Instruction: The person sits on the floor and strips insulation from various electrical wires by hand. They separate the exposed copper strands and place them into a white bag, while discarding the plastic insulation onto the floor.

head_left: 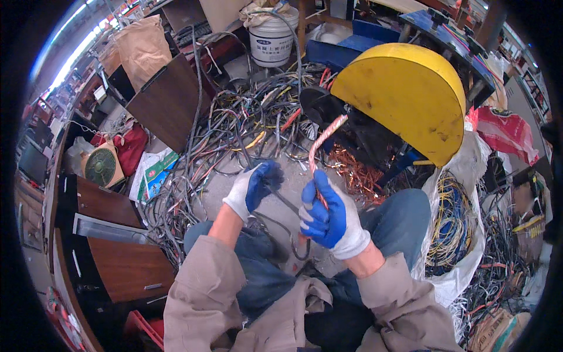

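Note:
My right hand [331, 216], in a white and blue work glove, is closed around a cable with red-and-white twisted strands [324, 141]. Its upper end bends up and to the right, with a pale tip. My left hand [256, 186], gloved alike, curls around a dark grey cable [284, 200] that runs toward my right hand; its fingertips are partly blurred. A loop of dark cable [302, 256] hangs below between my hands. Whether these cable parts join is hidden by the right glove.
A yellow half-round machine guard [404, 97] stands ahead right, with copper scrap [358, 176] beneath. Tangled cables [234, 117] cover the floor ahead. A white sack [425, 258] of wire sits at my right. A white bucket [272, 41] stands behind; brown drawer fronts [129, 267] lie left.

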Demonstrator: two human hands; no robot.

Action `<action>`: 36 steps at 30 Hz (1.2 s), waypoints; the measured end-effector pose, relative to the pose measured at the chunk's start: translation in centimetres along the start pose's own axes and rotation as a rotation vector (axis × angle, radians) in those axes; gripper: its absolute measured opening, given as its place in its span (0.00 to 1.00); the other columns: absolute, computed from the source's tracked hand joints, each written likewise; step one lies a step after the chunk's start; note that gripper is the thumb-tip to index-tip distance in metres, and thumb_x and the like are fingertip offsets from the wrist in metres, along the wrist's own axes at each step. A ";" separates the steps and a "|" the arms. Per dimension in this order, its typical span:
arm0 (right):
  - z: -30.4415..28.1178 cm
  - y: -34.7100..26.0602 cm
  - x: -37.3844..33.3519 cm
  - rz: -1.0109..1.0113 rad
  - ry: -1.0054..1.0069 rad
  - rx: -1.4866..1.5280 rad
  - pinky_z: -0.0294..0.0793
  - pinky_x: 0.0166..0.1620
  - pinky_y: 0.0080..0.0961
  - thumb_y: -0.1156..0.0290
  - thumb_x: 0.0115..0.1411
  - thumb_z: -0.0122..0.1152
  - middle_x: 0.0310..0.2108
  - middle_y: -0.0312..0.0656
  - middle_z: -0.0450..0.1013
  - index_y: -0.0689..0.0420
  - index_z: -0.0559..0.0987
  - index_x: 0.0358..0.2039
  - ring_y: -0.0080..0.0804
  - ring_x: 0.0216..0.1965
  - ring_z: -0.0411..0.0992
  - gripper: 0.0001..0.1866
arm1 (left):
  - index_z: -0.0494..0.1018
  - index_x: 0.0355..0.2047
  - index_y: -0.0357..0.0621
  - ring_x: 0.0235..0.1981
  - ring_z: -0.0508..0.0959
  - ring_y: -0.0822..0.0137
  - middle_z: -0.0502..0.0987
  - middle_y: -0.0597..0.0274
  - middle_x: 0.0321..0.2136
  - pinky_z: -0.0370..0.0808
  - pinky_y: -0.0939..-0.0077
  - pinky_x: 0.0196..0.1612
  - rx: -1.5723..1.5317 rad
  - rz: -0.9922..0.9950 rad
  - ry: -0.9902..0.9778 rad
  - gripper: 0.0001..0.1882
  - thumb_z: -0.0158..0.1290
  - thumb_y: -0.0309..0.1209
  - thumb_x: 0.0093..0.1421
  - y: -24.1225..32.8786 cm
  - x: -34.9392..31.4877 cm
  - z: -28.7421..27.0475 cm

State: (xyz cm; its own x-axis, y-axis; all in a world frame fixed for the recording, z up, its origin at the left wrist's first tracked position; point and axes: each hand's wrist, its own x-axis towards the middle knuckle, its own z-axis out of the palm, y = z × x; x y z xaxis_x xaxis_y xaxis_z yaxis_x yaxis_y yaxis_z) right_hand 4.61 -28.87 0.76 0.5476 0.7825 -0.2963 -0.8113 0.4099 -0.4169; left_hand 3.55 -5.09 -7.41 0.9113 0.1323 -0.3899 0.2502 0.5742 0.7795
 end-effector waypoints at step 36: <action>-1.8 0.8 -16.9 -0.073 0.244 0.137 0.63 0.25 0.30 0.51 0.73 0.40 0.22 0.34 0.63 0.51 0.71 0.38 0.28 0.20 0.62 0.18 | 0.78 0.39 0.41 0.29 0.80 0.61 0.81 0.54 0.31 0.76 0.61 0.31 -0.336 0.783 1.368 0.16 0.55 0.41 0.61 14.6 -3.7 -22.0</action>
State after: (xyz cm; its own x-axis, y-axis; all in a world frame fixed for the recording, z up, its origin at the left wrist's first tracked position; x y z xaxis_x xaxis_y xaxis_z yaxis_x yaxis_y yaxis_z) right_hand -4.88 -42.65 3.87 0.6255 0.6194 -0.4744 -0.7787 0.5339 -0.3296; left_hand -3.39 20.58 -5.36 -0.2323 0.9441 -0.2341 -0.3605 0.1399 0.9222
